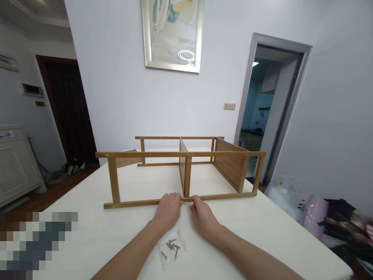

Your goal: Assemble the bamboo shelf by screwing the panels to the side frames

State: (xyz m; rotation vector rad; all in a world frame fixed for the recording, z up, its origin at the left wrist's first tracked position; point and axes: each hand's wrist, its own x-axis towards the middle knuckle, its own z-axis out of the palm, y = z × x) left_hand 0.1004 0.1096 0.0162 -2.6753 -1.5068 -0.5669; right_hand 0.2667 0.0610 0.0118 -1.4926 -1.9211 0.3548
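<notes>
A wooden shelf frame [188, 171] lies on its side on the white table [227, 233], with one shelf panel [182, 167] across its middle and another panel [230, 161] towards the right end. My left hand [169, 206] is closed round the near bottom rail, just left of the middle upright. On the other side of that joint, my right hand [202, 216] pinches a small thin metal piece [187, 202] against the rail; its exact kind is too small to tell. Below my hands, a clear plastic bag [167, 261] with several screws [175, 247] lies on the table.
Behind the frame's left end lies a loose wooden panel [128, 158]. A white wall with a framed picture [147, 39] rises beyond the table. To the right are a doorway [246, 77] and a pink roll [314, 214] among bags on the floor.
</notes>
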